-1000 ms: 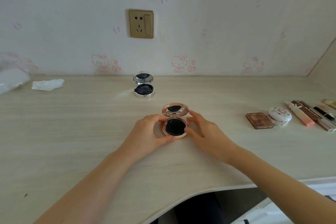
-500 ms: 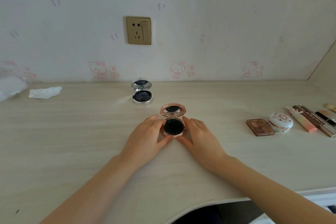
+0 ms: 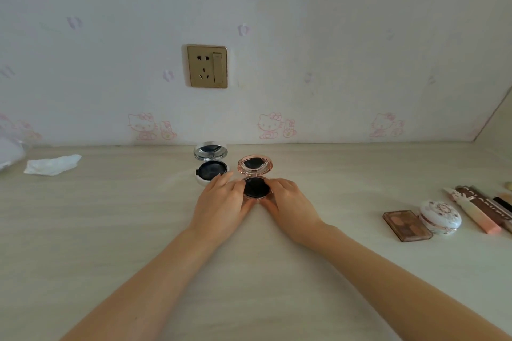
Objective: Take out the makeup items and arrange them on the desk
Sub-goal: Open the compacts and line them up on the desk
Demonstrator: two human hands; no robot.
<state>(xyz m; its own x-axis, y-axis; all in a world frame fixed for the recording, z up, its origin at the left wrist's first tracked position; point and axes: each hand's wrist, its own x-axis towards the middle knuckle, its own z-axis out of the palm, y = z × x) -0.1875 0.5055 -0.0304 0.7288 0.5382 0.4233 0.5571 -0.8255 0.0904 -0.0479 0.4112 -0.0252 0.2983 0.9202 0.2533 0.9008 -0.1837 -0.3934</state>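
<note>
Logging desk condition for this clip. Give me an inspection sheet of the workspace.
Surface: pale wood-grain desk.
Job's things: rose-gold compact open, beside open silver compact; eyeshadow palette, round patterned case and tubes at right.
Clutter: crumpled tissue.
Hands: left hand and right hand hold the rose-gold compact's base.
Cables: nothing seen.
Surroundings: wall socket, cartoon wallpaper.

Seen from a single head-worn wide-angle camera, looking forward and down across a pale wooden desk (image 3: 83, 230) toward the wall socket (image 3: 207, 66). Close on both forearms, reaching in from the bottom edge to mid-frame. Straight lines bowed near the frame's edges.
</note>
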